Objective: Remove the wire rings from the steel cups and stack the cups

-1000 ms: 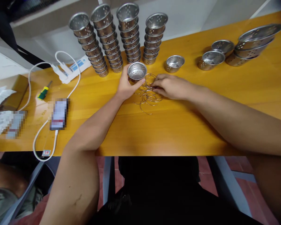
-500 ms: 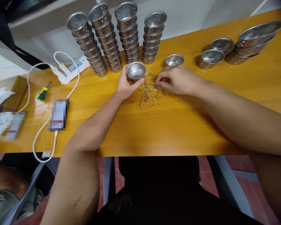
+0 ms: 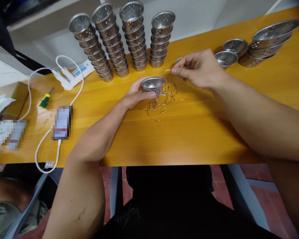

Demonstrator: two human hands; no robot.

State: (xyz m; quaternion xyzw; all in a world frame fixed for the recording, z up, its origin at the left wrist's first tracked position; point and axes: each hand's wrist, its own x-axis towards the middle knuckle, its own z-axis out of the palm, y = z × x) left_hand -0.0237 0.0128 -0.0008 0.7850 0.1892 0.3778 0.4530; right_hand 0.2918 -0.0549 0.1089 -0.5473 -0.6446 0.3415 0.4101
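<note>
My left hand [image 3: 136,94] grip clamps the perforated steel cup [image 3: 153,85], right hand [image 3: 199,68] pinches a wire ring [image 3: 165,71]; best keep the cup level while lining the ring up.

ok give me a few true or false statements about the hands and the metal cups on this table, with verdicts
1. The left hand holds a perforated cup. True.
2. The right hand rests flat on the table. False: it is raised, pinching a wire ring in its fingers.
3. Four cup stacks stand at the table's far edge. True.
4. The loose wire rings lie inside a bowl. False: they lie on the bare tabletop beside the held cup.
5. A screwdriver lies left of the phone. True.
</note>
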